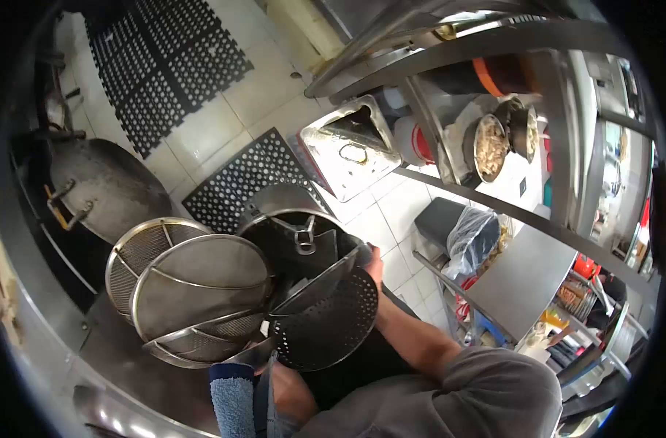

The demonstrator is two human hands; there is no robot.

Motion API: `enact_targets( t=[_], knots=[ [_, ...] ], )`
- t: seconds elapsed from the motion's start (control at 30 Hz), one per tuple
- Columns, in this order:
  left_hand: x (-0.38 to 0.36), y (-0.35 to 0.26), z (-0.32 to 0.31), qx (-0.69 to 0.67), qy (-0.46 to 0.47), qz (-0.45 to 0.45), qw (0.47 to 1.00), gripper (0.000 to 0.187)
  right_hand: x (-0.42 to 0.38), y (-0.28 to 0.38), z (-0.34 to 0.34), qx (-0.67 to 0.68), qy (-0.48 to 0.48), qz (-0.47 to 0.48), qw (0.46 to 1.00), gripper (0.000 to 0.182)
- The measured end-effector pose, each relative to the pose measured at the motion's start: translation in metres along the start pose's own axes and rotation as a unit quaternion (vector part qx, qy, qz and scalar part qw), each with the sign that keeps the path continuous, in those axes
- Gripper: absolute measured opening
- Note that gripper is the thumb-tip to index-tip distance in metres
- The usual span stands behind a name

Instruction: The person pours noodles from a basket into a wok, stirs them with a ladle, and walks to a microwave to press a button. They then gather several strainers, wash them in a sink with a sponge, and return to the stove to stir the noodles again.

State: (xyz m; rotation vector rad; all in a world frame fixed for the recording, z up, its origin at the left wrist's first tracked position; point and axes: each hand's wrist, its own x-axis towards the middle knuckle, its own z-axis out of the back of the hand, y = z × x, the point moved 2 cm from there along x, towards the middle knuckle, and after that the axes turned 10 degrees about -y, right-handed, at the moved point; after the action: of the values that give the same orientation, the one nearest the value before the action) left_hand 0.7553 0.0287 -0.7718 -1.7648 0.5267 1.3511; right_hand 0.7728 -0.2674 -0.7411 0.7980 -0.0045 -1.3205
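Note:
A large dark metal pot stands in front of the body, holding metal sheets and a ring handle. My right hand is at the pot's right side, mostly hidden behind it, with a few fingers against the metal. Near the body hangs a black perforated strainer. Round mesh strainers lie overlapped at the left. My left hand is low in the view, largely covered by a blue cloth and a metal edge; its fingers cannot be made out.
A big wok sits at the left. Black perforated mats lie on the tiled floor. An open square tin stands beyond the pot. At the right are a metal shelf frame, food bowls and a lined bin.

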Motion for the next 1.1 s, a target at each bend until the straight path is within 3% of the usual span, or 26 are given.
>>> enact_targets(
  t=[0.17,0.37,0.4,0.53,0.73,0.77,0.8,0.83,0.87,0.93,0.97,1.0,1.03,1.1],
  knots=[
    [-0.029,-0.041,-0.045,0.028,0.066,-0.027,0.997,0.039,0.009,-0.039,0.043,0.152,-0.025,0.012,0.988,0.064],
    [-0.019,-0.069,-0.132,0.018,0.159,-0.039,0.986,0.040,0.045,0.043,0.103,0.387,-0.030,-0.008,0.922,0.049],
    [-0.007,-0.065,-0.149,0.009,0.176,-0.036,0.984,0.040,0.052,0.074,0.112,0.547,0.035,-0.105,0.830,0.034],
    [0.060,-0.033,-0.214,-0.036,0.245,-0.014,0.969,0.041,0.150,0.026,0.086,0.642,0.091,-0.126,0.751,0.031],
    [0.148,0.008,-0.265,-0.087,0.330,0.003,0.940,0.041,0.194,0.059,0.135,0.541,0.060,-0.209,0.812,0.037],
    [0.168,0.015,-0.264,-0.096,0.349,-0.003,0.932,0.042,0.190,0.059,0.143,0.535,0.061,-0.214,0.815,0.038],
    [0.204,0.024,-0.259,-0.112,0.380,-0.027,0.918,0.042,0.207,0.016,0.134,0.558,0.061,-0.208,0.801,0.045],
    [0.237,0.030,-0.258,-0.131,0.420,-0.061,0.896,0.042,0.177,0.055,0.151,0.575,0.094,-0.193,0.789,0.051],
    [0.269,0.037,-0.258,-0.152,0.463,-0.092,0.869,0.042,0.161,0.049,0.148,0.580,0.116,-0.212,0.778,0.051],
    [0.241,0.072,-0.280,-0.179,0.386,0.092,0.900,0.048,0.144,0.026,0.151,0.534,0.107,-0.276,0.792,0.051],
    [0.215,0.083,-0.297,-0.191,0.349,0.185,0.899,0.050,0.130,0.016,0.146,0.492,0.072,-0.327,0.804,0.051],
    [0.183,0.084,-0.297,-0.199,0.303,0.277,0.890,0.053,0.119,0.003,0.145,0.438,0.096,-0.332,0.830,0.052],
    [0.142,0.055,-0.296,-0.161,0.402,0.209,0.877,0.052,0.107,-0.010,0.146,0.380,0.122,-0.340,0.852,0.052],
    [0.112,0.010,-0.284,-0.201,0.495,0.173,0.827,0.049,0.084,-0.017,0.154,0.264,0.171,-0.257,0.914,0.051]
  ],
)
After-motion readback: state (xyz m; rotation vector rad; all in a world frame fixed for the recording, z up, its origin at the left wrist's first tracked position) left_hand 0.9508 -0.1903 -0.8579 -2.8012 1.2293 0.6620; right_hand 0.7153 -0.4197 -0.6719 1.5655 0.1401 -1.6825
